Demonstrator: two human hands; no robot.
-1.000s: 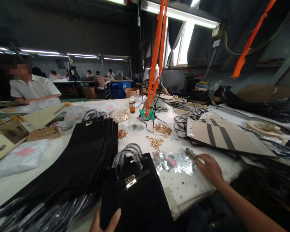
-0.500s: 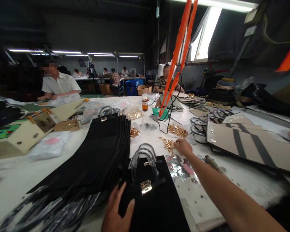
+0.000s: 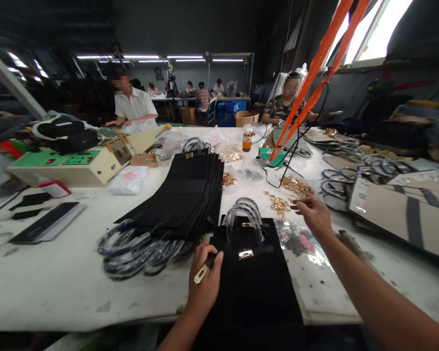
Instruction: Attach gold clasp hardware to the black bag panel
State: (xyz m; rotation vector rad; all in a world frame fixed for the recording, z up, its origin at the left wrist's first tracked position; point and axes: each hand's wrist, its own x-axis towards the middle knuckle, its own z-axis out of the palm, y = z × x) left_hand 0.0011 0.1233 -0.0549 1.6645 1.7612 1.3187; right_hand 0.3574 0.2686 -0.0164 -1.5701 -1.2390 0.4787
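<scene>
In front of me a black bag panel lies flat, with plastic-wrapped handles at its top and a gold clasp plate. At its left edge my left hand is closed round a black strap whose tip carries a slotted gold plate. Beyond the bag on the right, my right hand has its fingers pinched together. Whatever is between those fingertips is too small to make out. They hover beside a loose heap of small gold metal pieces.
A stack of black panels with wrapped handles lies to the left, a beige machine behind it. Beige panels are piled at right. Orange straps and black cords hang ahead. Two people sit across the table.
My left hand has gone from resting spread on the bag to gripping the strap at its edge. My right hand has drawn slightly back from the gold pieces. The view has swung left.
</scene>
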